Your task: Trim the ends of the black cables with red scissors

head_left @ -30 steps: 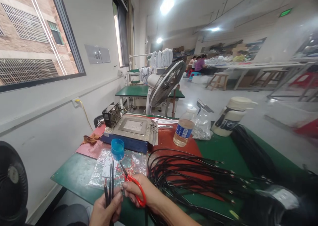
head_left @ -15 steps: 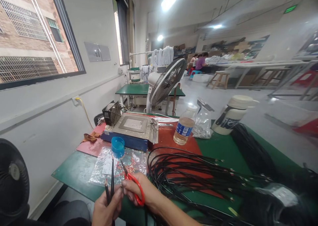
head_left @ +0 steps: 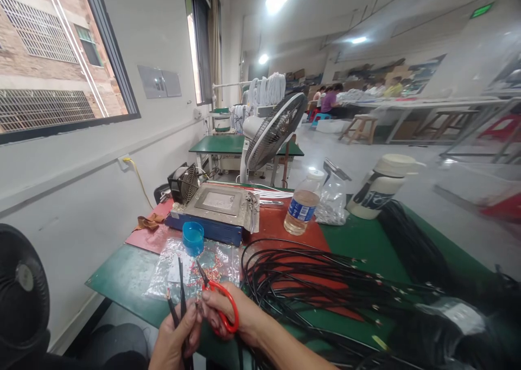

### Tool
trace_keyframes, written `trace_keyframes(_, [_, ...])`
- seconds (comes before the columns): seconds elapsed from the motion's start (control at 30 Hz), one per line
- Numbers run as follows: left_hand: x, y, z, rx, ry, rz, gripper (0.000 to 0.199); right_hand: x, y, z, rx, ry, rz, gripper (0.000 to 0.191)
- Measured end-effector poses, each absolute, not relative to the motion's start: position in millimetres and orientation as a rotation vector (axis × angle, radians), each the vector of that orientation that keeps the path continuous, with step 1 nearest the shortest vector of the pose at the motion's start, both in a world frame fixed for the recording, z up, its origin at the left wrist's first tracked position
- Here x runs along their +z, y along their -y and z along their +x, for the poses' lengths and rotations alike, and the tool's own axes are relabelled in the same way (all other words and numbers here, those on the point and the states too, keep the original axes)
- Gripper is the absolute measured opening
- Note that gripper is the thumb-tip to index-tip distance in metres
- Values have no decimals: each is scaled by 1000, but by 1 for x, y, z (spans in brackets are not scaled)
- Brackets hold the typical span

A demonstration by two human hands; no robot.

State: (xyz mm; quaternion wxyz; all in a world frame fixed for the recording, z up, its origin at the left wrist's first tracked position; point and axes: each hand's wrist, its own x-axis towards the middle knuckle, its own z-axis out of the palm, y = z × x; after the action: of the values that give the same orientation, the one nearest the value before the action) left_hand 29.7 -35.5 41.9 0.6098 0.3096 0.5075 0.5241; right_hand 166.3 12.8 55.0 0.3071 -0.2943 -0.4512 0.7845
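My left hand [head_left: 173, 340] pinches black wires [head_left: 180, 294]; right hand [head_left: 228, 313] grips red scissors [head_left: 220, 302]. Blue cup [head_left: 192, 238] on table [head_left: 122, 280], contents unclear. Bottle [head_left: 302, 210] half full.

Red-handled scissors [head_left: 217, 305] sit at six o'clock beside black cables [head_left: 325, 283]. The table [head_left: 122, 278] is green with a red mat [head_left: 280, 226]. A blue cup [head_left: 192, 238] stands at nine o'clock.
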Motion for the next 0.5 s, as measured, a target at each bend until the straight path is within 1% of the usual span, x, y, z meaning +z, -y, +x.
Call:
trace_keyframes(0.13, [47, 37, 31, 1210, -1203, 770, 41, 56, -12, 167, 2066, 1199, -797, 56])
trace_keyframes(0.5, [37, 36, 30, 1227, -1154, 794, 40, 48, -12, 164, 2115, 1119, -775, 48])
